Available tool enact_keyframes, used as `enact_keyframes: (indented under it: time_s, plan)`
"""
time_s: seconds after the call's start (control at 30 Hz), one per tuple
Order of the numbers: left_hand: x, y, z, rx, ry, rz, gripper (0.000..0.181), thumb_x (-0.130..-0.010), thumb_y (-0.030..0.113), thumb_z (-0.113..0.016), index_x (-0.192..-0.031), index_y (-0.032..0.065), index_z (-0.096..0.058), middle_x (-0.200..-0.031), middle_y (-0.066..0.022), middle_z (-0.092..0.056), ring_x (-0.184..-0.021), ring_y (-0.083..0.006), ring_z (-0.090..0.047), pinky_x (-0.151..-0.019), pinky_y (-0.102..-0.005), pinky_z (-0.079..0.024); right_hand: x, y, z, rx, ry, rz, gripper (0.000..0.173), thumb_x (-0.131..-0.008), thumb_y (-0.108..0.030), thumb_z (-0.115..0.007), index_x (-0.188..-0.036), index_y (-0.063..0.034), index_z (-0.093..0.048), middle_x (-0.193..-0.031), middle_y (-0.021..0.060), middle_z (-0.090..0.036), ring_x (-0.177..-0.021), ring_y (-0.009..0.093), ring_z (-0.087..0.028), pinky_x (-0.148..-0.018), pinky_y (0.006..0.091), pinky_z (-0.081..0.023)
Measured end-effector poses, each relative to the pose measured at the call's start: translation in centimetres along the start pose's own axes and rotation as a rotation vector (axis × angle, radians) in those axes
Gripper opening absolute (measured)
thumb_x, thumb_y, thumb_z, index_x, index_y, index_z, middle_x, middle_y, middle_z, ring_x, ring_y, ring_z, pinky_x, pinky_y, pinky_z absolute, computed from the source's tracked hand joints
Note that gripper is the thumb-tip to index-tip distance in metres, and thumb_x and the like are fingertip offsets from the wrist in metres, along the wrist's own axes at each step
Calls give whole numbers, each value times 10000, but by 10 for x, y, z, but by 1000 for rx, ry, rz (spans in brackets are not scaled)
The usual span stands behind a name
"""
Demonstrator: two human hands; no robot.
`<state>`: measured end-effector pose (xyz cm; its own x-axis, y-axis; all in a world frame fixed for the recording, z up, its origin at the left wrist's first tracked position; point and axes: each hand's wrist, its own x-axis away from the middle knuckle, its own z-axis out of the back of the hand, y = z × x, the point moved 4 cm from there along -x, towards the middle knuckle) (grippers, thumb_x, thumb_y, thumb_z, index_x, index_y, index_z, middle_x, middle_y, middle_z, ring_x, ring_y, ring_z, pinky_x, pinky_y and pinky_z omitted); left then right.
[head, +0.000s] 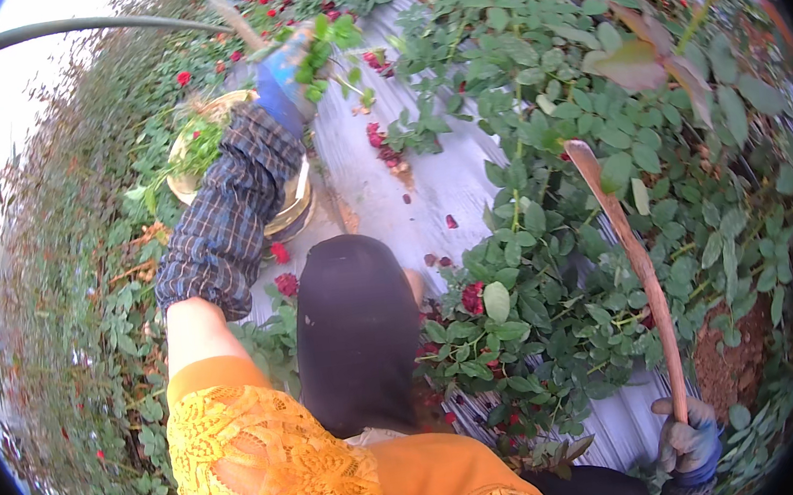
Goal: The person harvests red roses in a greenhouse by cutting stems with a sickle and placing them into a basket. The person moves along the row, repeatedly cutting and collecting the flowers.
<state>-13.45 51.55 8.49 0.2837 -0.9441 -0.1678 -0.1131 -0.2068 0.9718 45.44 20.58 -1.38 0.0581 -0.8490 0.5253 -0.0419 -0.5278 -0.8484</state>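
Note:
My left hand [288, 74], in a blue work glove, reaches out at the upper left, a little blurred. It grips a bunch of green leafy stems [332, 44]. Below and left of it, partly behind my checked sleeve, stands a pale yellow bucket [298, 211] with pulled green plants [198, 149] inside. At the lower right my gloved right hand [688, 438] is closed around the lower end of a curved wooden handle [638, 258]. The handle rises over rose leaves; no tool head shows.
Rose bushes [527, 313] with red blooms crowd both sides. Silvery plastic mulch film [403, 174] runs between them, strewn with fallen petals and withered roses [386, 147]. My knee [357, 324] juts up mid-view. A grey pole [227, 11] and a hose-like tube [97, 24] cross the upper left.

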Motion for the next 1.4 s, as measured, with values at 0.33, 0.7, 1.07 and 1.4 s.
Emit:
enact_keyframes:
  time_s: [0.33, 0.7, 1.07, 1.4]
  plan:
    - [9, -15, 309, -1613, 499, 676, 775, -841, 542, -601, -1387, 7, -474, -1331, -264, -545, -1254, -370, -528, -1066, -429, -410, -95, -35, -70, 18, -318, -293, 423, -773, -88, -604, -1125, 145, -579, -568, 92, -576, -377, 168, -495, -368, 278, -395]
    - [50, 24, 210, -1457, 124, 146, 373, -913, 243, -585, -1214, 25, -613, -1141, -230, -652, -1087, -350, -628, -944, -406, -490, -116, -100, -183, -295, -473, -379, 486, -867, -133, -638, -1274, 106, -523, -634, 112, -607, -424, 174, -524, -405, 272, -411]
    - [177, 7, 157, -675, 149, 955, 317, -972, 187, -542, -1216, -9, -591, -903, -18, -620, -769, -84, -555, -702, -257, -477, -115, -252, -285, -418, -505, -246, 576, -858, -115, -609, -1345, 132, -427, -596, 21, -507, -424, 101, -467, -396, 223, -369]
    - [267, -13, 165, -298, 409, 1176, 358, -982, 257, -538, -1247, 17, -564, -1010, -62, -654, -927, -145, -613, -817, -311, -500, -138, -261, -350, 162, -468, -472, 427, -902, -5, -538, -1322, 60, -494, -649, 36, -569, -473, 102, -523, -451, 235, -434]
